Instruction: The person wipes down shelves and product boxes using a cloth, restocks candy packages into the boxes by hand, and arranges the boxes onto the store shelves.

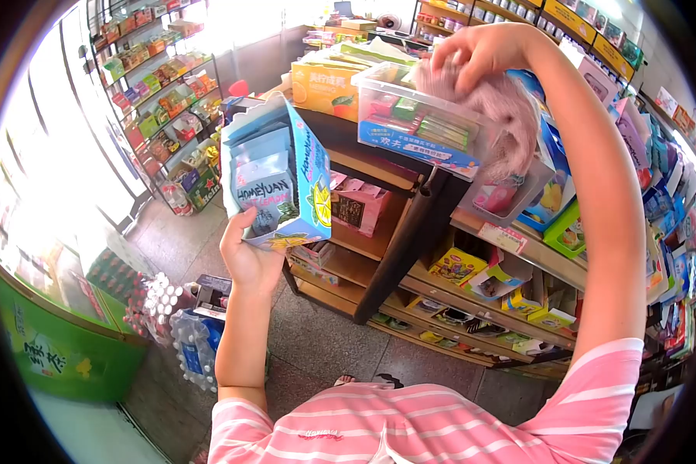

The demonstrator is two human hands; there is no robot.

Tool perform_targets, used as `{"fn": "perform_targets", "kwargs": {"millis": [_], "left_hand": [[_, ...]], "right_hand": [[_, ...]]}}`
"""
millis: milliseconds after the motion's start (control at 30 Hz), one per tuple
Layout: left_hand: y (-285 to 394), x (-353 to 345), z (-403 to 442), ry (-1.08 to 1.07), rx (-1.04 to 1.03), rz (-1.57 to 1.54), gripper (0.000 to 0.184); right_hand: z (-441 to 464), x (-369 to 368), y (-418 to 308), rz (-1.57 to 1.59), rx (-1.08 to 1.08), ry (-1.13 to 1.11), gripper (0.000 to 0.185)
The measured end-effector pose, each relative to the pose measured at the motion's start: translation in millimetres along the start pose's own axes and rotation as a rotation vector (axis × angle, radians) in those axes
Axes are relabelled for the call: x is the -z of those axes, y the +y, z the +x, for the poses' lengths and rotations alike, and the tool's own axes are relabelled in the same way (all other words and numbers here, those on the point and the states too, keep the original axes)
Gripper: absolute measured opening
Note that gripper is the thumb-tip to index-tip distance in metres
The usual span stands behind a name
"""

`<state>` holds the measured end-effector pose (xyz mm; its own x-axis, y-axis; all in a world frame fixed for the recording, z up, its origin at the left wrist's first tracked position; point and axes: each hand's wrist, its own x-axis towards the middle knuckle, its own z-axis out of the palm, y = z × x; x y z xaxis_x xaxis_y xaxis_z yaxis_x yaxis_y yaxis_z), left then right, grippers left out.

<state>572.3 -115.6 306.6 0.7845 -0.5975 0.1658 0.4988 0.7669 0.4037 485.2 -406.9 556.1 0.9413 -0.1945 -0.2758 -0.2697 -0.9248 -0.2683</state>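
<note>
My left hand (247, 251) holds up a blue display box (305, 166) with a lemon print, packed with blue-grey packets (263, 189). Its fingers are wrapped round the box's lower edge. My right hand (479, 58) grips a crumpled pinkish-grey cloth (510, 116) that hangs down over the right end of a clear plastic bin (379, 97). Inside that bin lie green and pink packets. An orange carton (321, 85) stands just left of the bin, on top of the shelf unit.
Wooden shelves (472, 298) with boxed goods fill the centre and right. A wire rack (151, 100) of snacks stands at the back left. Bottle packs (193, 348) sit on the floor beside a green freezer (69, 340).
</note>
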Motion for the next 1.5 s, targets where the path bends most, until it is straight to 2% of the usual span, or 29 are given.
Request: {"fn": "perform_targets", "kwargs": {"millis": [33, 67, 133, 233, 267, 367, 500, 567, 600, 633, 700, 767, 800, 833, 900, 967, 1000, 1067, 1167, 1267, 1333, 1367, 1433, 1467, 1500], "left_hand": [[-2, -1, 2, -0.005, 0.009, 0.0, 0.041], [-3, -2, 4, 0.04, -0.002, 0.002, 0.041], [-4, -2, 6, 0.062, -0.019, 0.006, 0.039], [-4, -6, 6, 0.056, -0.041, 0.015, 0.038], [-3, 0, 12, 0.046, 0.0, -0.03, 0.035], [5, -5, 24, 0.049, 0.02, 0.001, 0.035], [27, -47, 35, -0.029, -0.022, 0.101, 0.023], [36, -69, 50, -0.114, -0.048, 0.183, 0.019], [43, -76, 57, -0.264, 0.0, 0.212, 0.02], [46, -88, 69, -0.281, -0.004, 0.278, 0.022], [41, -128, 80, -0.203, -0.048, 0.439, 0.025], [34, -153, 104, -0.229, -0.02, 0.601, 0.028], [29, -164, 117, -0.373, 0.047, 0.631, 0.029], [21, -174, 126, -0.412, 0.067, 0.741, 0.029], [-1, -191, 151, -0.418, 0.109, 0.868, 0.028], [-23, -202, 160, -0.363, -0.024, 1.167, 0.027], [-34, -216, 137, -0.282, -0.04, 1.218, 0.028], [-45, -216, 148, -0.274, -0.024, 1.254, 0.028], [-56, -213, 164, -0.253, -0.031, 1.31, 0.028], [-56, -202, 207, -0.231, -0.031, 1.402, 0.027], [-45, -209, 199, -0.308, 0.105, 1.559, 0.025], [-41, -210, 193, -0.292, 0.099, 1.562, 0.025], [-34, -215, 174, -0.435, -0.131, 1.892, 0.022], [-27, -216, 183, -0.457, -0.028, 1.911, 0.017], [-29, -216, 177, -0.443, -0.037, 1.916, 0.017]], "right_hand": [[1, -5, -13, -0.199, -0.076, -0.103, 0.054], [6, -16, -19, -0.194, -0.084, -0.101, 0.054], [23, -35, -21, -0.386, -0.145, -0.221, 0.061], [26, -40, -14, -0.446, -0.084, -0.154, 0.065], [30, -39, -13, -0.42, -0.098, -0.208, 0.064], [27, -44, -18, -0.437, -0.14, -0.153, 0.059], [27, -38, -13, -0.514, -0.15, -0.122, 0.059], [30, -21, 16, -0.434, 0.092, 0.274, 0.058], [9, -8, 12, -0.32, 0.051, 0.405, 0.058], [-19, 11, 1, -0.206, 0.01, 0.536, 0.058], [-72, 25, -9, -0.123, 0.039, 0.682, 0.054], [-110, 34, 4, 0.119, 0.029, 0.859, 0.048], [-130, 35, 12, 0.198, 0.082, 0.921, 0.046], [-150, 32, 19, 0.278, 0.138, 0.985, 0.045], [-189, 15, 24, 0.36, 0.115, 1.069, 0.043], [-220, 1, 47, 0.292, 0.115, 1.062, 0.046], [-235, -9, 63, 0.291, 0.111, 1.066, 0.046], [-257, -33, 93, 0.28, 0.027, 1.081, 0.059], [-275, -72, 100, 0.449, 0.096, 1.004, 0.053], [-283, -102, 110, 0.464, 0.079, 0.961, 0.048], [-284, -119, 114, 0.444, 0.075, 0.989, 0.046], [-284, -126, 117, 0.401, 0.095, 1.011, 0.044], [-287, -136, 118, 0.388, 0.09, 0.993, 0.043], [-288, -141, 119, 0.377, 0.068, 0.981, 0.042], [-289, -146, 120, 0.377, 0.083, 0.98, 0.042]]}}
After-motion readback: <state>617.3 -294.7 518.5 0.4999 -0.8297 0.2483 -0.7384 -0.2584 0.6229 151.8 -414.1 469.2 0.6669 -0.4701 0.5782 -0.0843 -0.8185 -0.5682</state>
